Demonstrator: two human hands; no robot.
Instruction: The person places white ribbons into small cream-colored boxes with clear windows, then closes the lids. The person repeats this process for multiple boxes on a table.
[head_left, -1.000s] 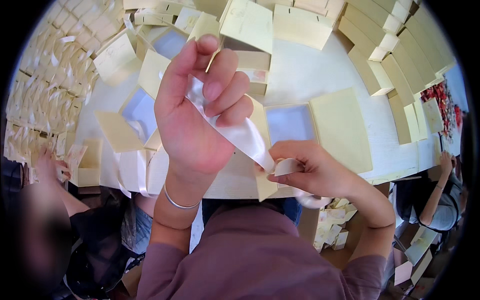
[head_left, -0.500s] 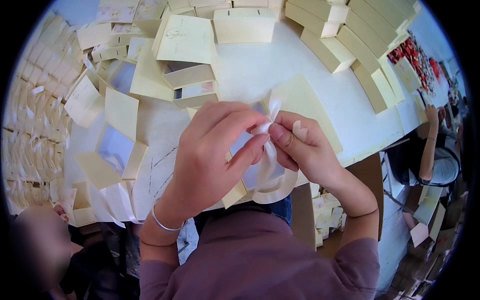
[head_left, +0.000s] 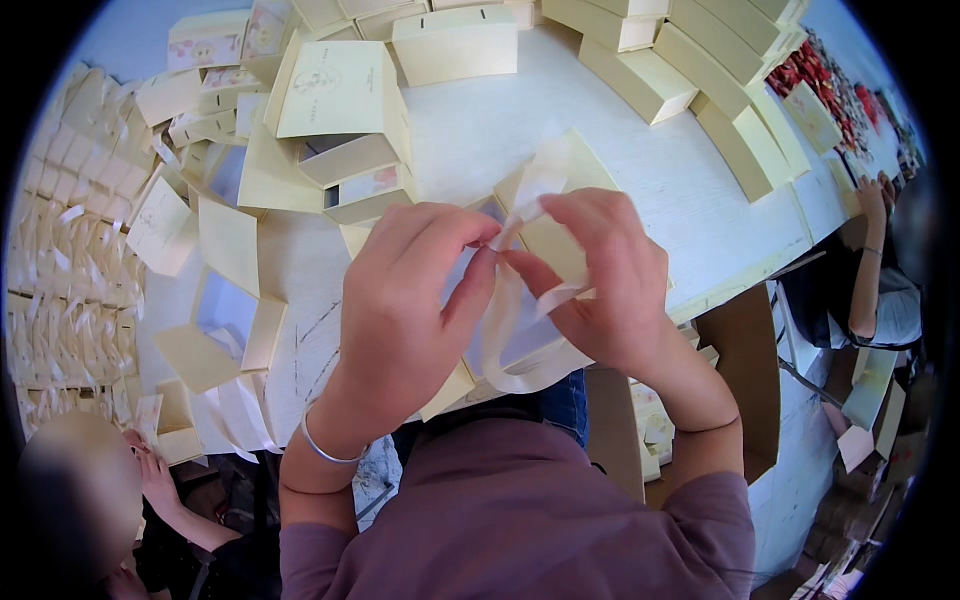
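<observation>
Below my hands an open cream box (head_left: 460,392) with a pale lilac inside lies at the table's near edge, partly hidden by them. Above it my left hand (head_left: 405,295) pinches a white satin ribbon (head_left: 497,350) between thumb and forefinger. A loop of the ribbon hangs down over the box. My right hand (head_left: 622,280) has its thumb against the ribbon close to that pinch and its forefinger at the upper, blurred stretch. Another length of ribbon runs in under its curled fingers, whose hold is partly hidden.
Open cream boxes (head_left: 220,350) with trailing ribbons lie to the left, beside rows of ribboned boxes (head_left: 75,250). Closed boxes (head_left: 455,47) stand at the back, stacks (head_left: 700,70) at the far right. A cardboard carton (head_left: 750,390) stands below the edge. Other people sit left and right.
My right hand has lifted and spread its thumb and forefinger, drawing ribbon upward. The bunched ribbon between my hands has loosened. The view has shifted slightly.
</observation>
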